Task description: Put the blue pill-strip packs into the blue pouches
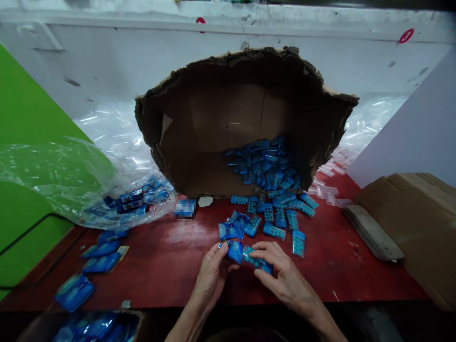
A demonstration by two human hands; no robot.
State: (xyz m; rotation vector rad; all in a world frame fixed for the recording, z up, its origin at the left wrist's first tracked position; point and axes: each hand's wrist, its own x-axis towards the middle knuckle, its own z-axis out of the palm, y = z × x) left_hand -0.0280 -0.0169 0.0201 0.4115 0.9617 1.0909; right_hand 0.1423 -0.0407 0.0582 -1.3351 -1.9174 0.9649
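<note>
My left hand [213, 270] pinches a small blue printed sleeve [235, 251] at its left edge. In my right hand [283, 273] is a clear container of blue pellets with a blue cap [262, 266], its clear end at the right edge of the sleeve. Both are above the front of the red table [302, 280]. Just behind my hands lie more blue sleeves [231, 230]. Several similar pellet containers [298, 244] are scattered to the right, and a heap of them [265, 164] spills out of the open cardboard box [210, 171].
A clear plastic bag [131, 213] with blue packs lies at the left. Filled blue packs [74, 291] line the left front, above a box of blue packs [98, 327]. Folded cardboard [413, 223] and a grey flat piece [372, 232] are at the right.
</note>
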